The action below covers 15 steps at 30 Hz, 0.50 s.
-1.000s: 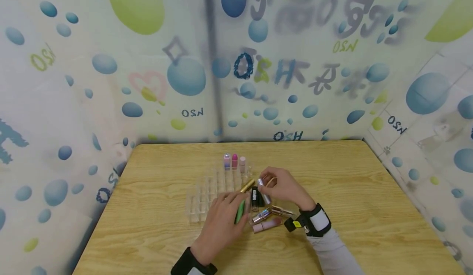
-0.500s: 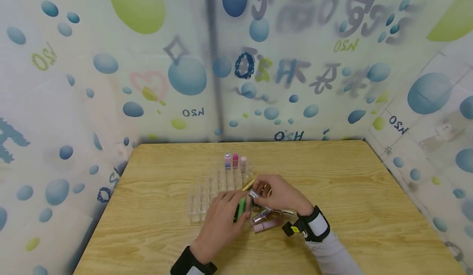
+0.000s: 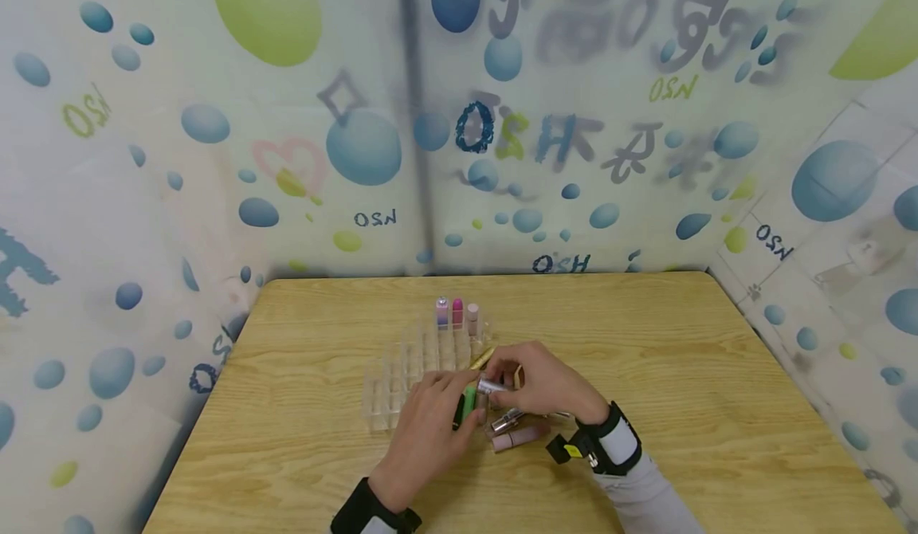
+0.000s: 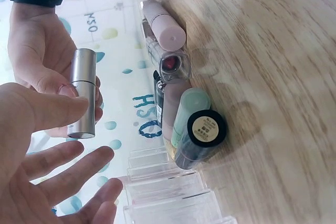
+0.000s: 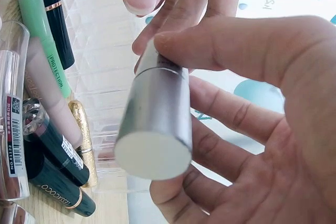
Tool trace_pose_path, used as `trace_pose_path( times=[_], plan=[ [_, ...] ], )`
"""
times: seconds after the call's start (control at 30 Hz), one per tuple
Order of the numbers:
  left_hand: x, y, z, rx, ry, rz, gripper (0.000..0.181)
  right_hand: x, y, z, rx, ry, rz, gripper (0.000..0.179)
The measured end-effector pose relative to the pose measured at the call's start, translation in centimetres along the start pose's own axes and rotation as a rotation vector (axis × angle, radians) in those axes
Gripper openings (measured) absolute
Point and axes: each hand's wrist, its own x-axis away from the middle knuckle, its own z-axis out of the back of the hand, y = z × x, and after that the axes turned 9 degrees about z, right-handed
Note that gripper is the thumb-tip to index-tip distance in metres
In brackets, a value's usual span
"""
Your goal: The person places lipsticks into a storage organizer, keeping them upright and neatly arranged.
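A silver lipstick tube (image 5: 157, 108) is pinched between the thumb and fingers of my right hand (image 3: 548, 378), raised above a heap of cosmetics. My left hand (image 3: 433, 414) hovers just left of it with fingers loosely spread; in the left wrist view its thumb overlaps the tube's lower part. Under and beside the left hand lie a green tube (image 5: 44, 40) and a black tube (image 5: 55, 14). A clear stepped organizer (image 3: 390, 374) stands behind the left hand. Its back row holds a purple-blue lipstick (image 3: 441, 311), a magenta one (image 3: 457, 311) and a pale pink one (image 3: 472, 319).
Close to the right hand lie a pale pink tube (image 3: 519, 437), a glittery gold tube (image 5: 86, 150), a dark tube with a gold band (image 5: 63, 192) and a clear-cased lipstick (image 4: 170, 64). The wooden table (image 3: 681, 374) meets patterned curtain walls behind.
My right hand has brought the silver tube left and slightly down toward the left hand, tilting it from near upright to nearly level. The left hand has stayed almost in place.
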Motion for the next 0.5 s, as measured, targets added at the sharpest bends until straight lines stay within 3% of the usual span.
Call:
trace_pose_path(
  times=[0.5],
  plan=[
    [-0.27, -0.3, -0.35, 0.041, 0.079, -0.053, 0.028, 0.06, -0.57, -0.06, -0.049, -0.021, 0.032, 0.02]
  ],
)
